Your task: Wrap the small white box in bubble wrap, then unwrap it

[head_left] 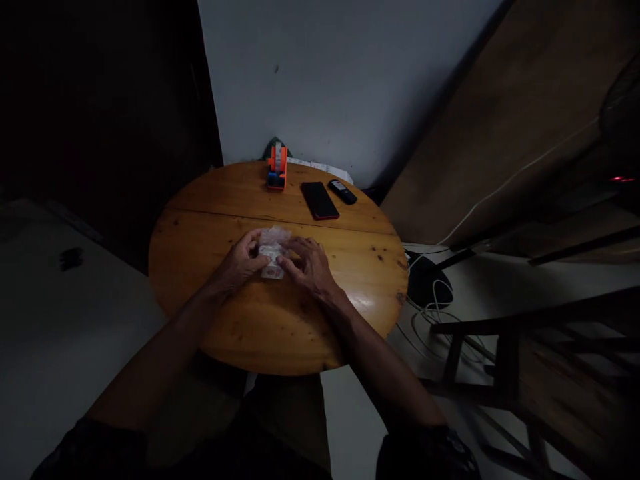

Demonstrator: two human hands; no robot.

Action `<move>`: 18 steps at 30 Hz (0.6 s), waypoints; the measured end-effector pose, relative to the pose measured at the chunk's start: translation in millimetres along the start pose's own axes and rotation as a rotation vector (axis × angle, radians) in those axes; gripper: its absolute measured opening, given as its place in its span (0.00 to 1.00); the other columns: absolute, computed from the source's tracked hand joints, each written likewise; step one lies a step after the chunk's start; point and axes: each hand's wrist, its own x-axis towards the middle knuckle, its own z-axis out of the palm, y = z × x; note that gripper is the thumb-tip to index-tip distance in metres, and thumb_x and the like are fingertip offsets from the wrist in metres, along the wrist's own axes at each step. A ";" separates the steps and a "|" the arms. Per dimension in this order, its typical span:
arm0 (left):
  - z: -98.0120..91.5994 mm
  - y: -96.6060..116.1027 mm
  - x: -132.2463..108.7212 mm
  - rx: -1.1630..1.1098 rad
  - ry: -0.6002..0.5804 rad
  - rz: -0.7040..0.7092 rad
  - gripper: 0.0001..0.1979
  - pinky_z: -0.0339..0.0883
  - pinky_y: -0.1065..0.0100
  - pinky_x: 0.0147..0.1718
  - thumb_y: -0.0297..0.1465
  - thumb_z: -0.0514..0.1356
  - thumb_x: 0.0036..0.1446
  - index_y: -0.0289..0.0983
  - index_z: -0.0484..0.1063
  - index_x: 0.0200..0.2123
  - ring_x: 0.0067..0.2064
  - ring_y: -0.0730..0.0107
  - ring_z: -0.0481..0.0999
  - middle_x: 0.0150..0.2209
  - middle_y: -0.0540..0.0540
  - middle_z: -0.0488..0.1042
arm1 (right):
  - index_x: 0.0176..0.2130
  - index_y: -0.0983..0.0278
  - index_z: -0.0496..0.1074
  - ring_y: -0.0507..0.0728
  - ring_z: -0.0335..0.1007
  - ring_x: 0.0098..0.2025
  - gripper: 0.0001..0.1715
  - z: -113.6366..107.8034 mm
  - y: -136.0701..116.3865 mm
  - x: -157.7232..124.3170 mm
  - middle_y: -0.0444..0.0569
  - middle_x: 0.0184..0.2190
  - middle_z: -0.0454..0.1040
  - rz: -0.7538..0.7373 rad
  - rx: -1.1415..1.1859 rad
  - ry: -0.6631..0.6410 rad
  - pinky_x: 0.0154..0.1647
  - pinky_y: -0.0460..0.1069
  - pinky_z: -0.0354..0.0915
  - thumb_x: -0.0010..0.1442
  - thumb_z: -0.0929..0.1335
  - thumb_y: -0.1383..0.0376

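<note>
A small clear plastic packet (273, 252) with whitish contents and faint pinkish print at its lower end is held low over the round wooden table (200, 247). On its left side my left hand (245, 257) is closed, thumb laid on the packet's face and fingers behind it. From the right, my right hand (309, 265) grips it too, its thumb pressing near the middle. The packet's upper part is loose, crinkled film. What the packet contains is too small and dim to make out.
Toward the table's back stand an orange tape dispenser (277, 167), a black phone-like slab (320, 201) with a red edge, and a dark keypad handset (343, 191). A wall (320, 87) rises behind. To the right are loose cables (440, 300) and a wooden chair (505, 367).
</note>
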 end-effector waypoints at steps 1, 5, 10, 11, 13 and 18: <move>0.0 0.4 -0.4 0.006 -0.007 0.002 0.39 0.71 0.60 0.48 0.32 0.66 0.41 0.33 0.62 0.59 0.51 0.55 0.78 0.53 0.37 0.77 | 0.51 0.61 0.78 0.64 0.68 0.51 0.22 -0.1 -0.5 0.0 0.54 0.50 0.78 -0.007 -0.012 -0.025 0.51 0.58 0.58 0.64 0.67 0.52; -0.2 1.4 -2.6 -0.010 -0.043 0.005 0.38 0.72 0.60 0.49 0.32 0.66 0.43 0.33 0.63 0.60 0.53 0.55 0.77 0.54 0.36 0.76 | 0.52 0.59 0.78 0.63 0.67 0.48 0.22 -2.0 -3.4 0.1 0.52 0.48 0.79 -0.027 -0.025 -0.093 0.49 0.57 0.56 0.68 0.64 0.52; -1.0 1.0 -3.3 0.003 -0.043 -0.004 0.36 0.72 0.60 0.48 0.32 0.66 0.44 0.34 0.65 0.58 0.53 0.55 0.77 0.54 0.38 0.76 | 0.50 0.60 0.79 0.63 0.66 0.49 0.20 -0.9 -6.3 1.9 0.55 0.47 0.77 0.009 -0.100 -0.095 0.50 0.57 0.55 0.68 0.64 0.55; -1.1 1.0 -3.2 0.005 -0.044 -0.006 0.36 0.72 0.60 0.49 0.32 0.66 0.44 0.34 0.65 0.58 0.53 0.55 0.76 0.54 0.38 0.76 | 0.49 0.61 0.79 0.63 0.67 0.49 0.19 -0.3 -6.2 2.3 0.55 0.46 0.76 0.015 -0.103 -0.099 0.50 0.57 0.55 0.68 0.64 0.56; -1.0 1.2 -3.1 -0.001 -0.039 -0.012 0.35 0.72 0.60 0.49 0.32 0.67 0.43 0.34 0.66 0.57 0.54 0.55 0.76 0.54 0.38 0.76 | 0.48 0.62 0.78 0.62 0.68 0.47 0.17 0.8 -5.4 2.7 0.54 0.43 0.77 0.026 -0.074 -0.080 0.50 0.56 0.56 0.67 0.65 0.57; -0.2 1.6 -3.1 -0.030 -0.024 -0.041 0.36 0.71 0.59 0.50 0.32 0.67 0.42 0.34 0.66 0.57 0.54 0.55 0.76 0.53 0.38 0.76 | 0.43 0.63 0.77 0.60 0.70 0.42 0.14 -0.1 -3.3 2.3 0.51 0.37 0.78 0.067 0.006 -0.027 0.48 0.54 0.57 0.65 0.67 0.57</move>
